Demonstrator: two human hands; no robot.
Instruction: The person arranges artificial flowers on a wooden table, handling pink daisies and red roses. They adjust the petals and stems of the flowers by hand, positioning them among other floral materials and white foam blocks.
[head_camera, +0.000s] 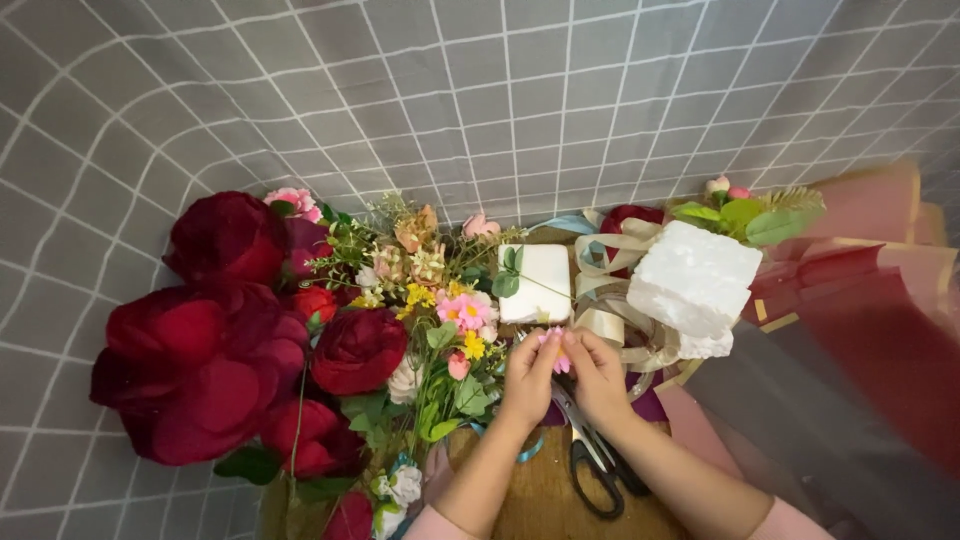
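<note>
Far out to the left of the hands lies a heap of big dark red artificial roses (230, 340), and nearer in, just beside the left wrist, a tangle of small mixed blossoms (440, 310) in pink, yellow and cream with green leaves. The left hand (528, 378) is pinched narrow, fingertips closed on a small pink flower (556, 350), and the right hand (598, 378) meets it from the other side, fingers also closed on the same little bloom, so both hands hold it between them. Judging by that grip, the person is working the small flower itself, perhaps pulling it apart or fitting it to a stem; which one cannot be told from here. Just beyond the fingertips sits a white foam block (537, 282), and beyond the right hand a larger rough foam chunk (694, 285) amid loops of beige ribbon (620, 290). Under the right wrist lie black-handled scissors (592, 450) on the wooden board (540, 500). Off to the right spread pink and red wrapping sheets (870, 300). Any next move would call for a light, precise pinch, since the bloom is tiny and soft.
</note>
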